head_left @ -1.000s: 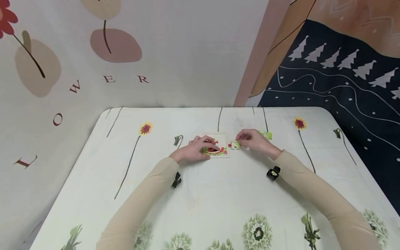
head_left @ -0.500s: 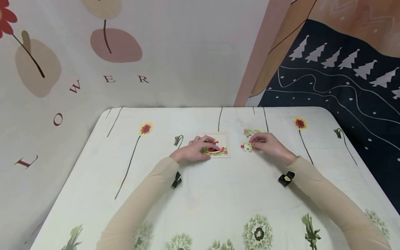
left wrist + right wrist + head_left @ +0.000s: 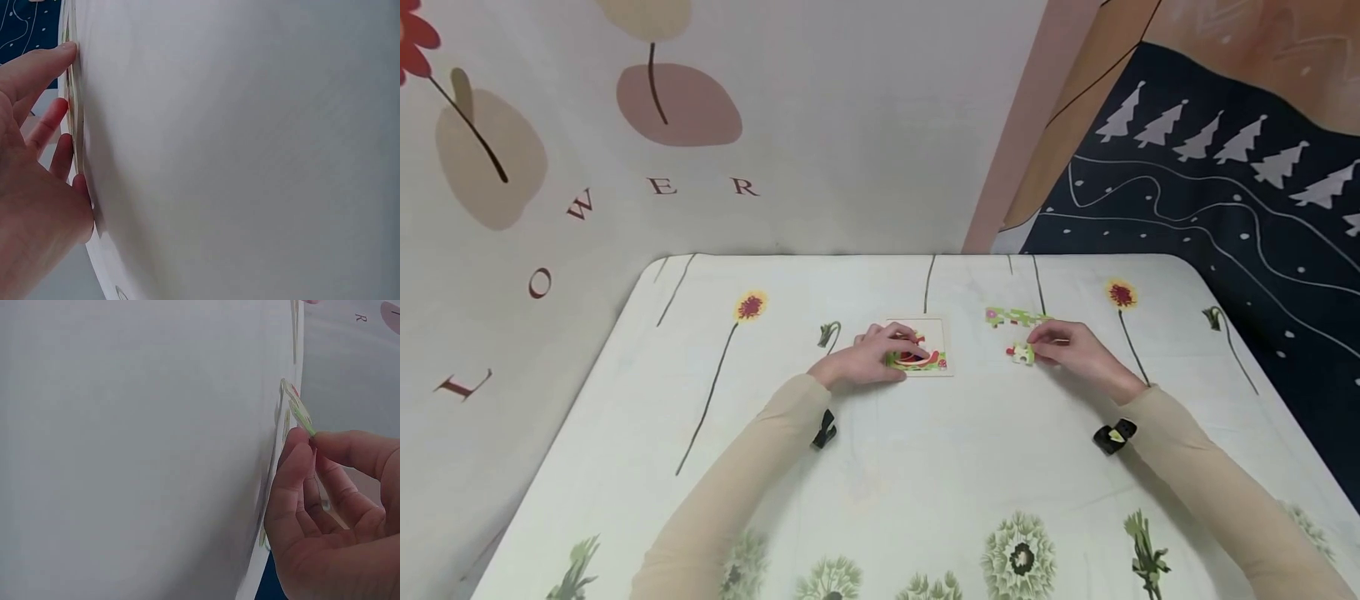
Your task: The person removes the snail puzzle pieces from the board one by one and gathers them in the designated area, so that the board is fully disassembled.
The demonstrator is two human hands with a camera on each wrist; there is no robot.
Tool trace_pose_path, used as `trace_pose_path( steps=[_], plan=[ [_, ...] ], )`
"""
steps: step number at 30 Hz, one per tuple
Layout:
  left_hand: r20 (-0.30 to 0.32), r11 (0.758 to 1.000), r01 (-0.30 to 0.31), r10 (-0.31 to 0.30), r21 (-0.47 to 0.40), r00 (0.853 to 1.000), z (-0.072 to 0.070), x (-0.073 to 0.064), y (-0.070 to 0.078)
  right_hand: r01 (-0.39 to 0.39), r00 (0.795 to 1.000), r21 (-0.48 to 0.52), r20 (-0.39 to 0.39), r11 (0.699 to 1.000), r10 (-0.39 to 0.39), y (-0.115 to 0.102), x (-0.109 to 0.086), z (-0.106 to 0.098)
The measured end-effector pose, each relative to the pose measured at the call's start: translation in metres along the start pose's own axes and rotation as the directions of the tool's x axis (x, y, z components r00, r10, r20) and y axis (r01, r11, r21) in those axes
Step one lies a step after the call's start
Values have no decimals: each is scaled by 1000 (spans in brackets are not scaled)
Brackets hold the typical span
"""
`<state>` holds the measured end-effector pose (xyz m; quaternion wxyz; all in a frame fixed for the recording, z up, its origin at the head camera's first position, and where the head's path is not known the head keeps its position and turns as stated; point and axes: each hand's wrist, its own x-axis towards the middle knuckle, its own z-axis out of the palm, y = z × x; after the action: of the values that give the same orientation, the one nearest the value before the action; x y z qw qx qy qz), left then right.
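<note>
Looks like a piece-fitting step to me: the right hand [image 3: 1073, 348] pinches a small white, green and red jigsaw piece [image 3: 1022, 354], thin and knobbly-edged, held tilted on the near side of the flat green jigsaw pieces [image 3: 1017, 317]. The left hand [image 3: 867, 358] rests, fingers spread, on the squarish cream puzzle board [image 3: 934, 332], seemingly part-filled. Card or wood? Can't tell. Seating that piece probably calls for flattening it and lining up the knobs.

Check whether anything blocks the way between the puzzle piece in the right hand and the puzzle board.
Nothing visible stands between the puzzle piece and the puzzle board. The left hand covers part of the board's left side; the green pieces lie farther back.
</note>
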<state>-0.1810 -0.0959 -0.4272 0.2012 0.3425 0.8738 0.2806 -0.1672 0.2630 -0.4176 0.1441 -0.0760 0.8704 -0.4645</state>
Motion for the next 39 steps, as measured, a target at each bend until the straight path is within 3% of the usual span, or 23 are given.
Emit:
trace_pose_path(
  steps=[10, 21, 39],
  plan=[
    [-5, 1000, -3, 3, -11, 1000, -1, -1, 1, -6, 999, 1, -50, 1000, 6, 8, -7, -10],
    [-3, 1000, -4, 4, -11, 1000, -1, -2, 1, -40, 991, -145, -135, 989, 20, 10, -4, -19],
    [-3, 1000, 1, -1, -16, 1000, 0, 0, -1, -83, 990, -209, -126, 975, 57, 10, 7, -20]
  ],
)
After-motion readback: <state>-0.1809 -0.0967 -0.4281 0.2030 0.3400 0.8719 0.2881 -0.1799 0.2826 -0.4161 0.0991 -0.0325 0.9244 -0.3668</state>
